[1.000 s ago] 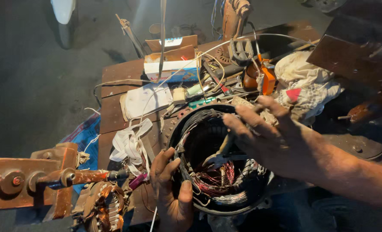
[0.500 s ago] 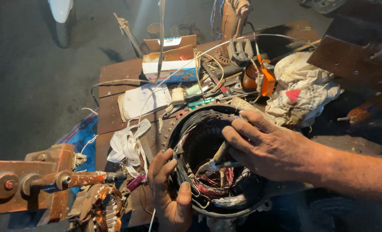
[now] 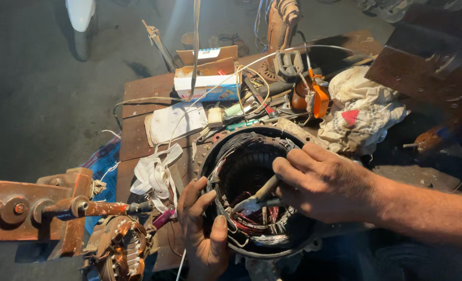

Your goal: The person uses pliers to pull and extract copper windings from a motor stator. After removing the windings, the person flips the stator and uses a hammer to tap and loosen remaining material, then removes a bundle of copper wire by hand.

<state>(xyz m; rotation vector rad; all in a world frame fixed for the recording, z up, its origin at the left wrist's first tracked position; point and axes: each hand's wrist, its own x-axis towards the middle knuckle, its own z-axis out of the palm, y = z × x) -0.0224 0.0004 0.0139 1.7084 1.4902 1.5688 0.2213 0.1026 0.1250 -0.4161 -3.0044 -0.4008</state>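
Observation:
A round black motor stator (image 3: pixel 252 156) with copper windings and loose wire ends stands on the wooden bench. My left hand (image 3: pixel 202 229) grips its near rim, thumb inside the bore. Over the right side of the opening, my right hand (image 3: pixel 324 182) holds a small pair of pliers (image 3: pixel 257 196), whose tip points down into the reddish wires at the bottom of the bore.
A wooden bench top (image 3: pixel 137 130) carries a small cardboard box (image 3: pixel 207 80), papers (image 3: pixel 171 120), white tape strips (image 3: pixel 155 174), screwdrivers, an orange tool (image 3: pixel 319 99) and a crumpled cloth (image 3: pixel 361 117). A rusty winding machine (image 3: pixel 38 208) and another copper-wound stator (image 3: pixel 119 252) lie at lower left.
My right hand has come down from the stator's far rim into the bore with the pliers. My left hand keeps its grip on the near rim.

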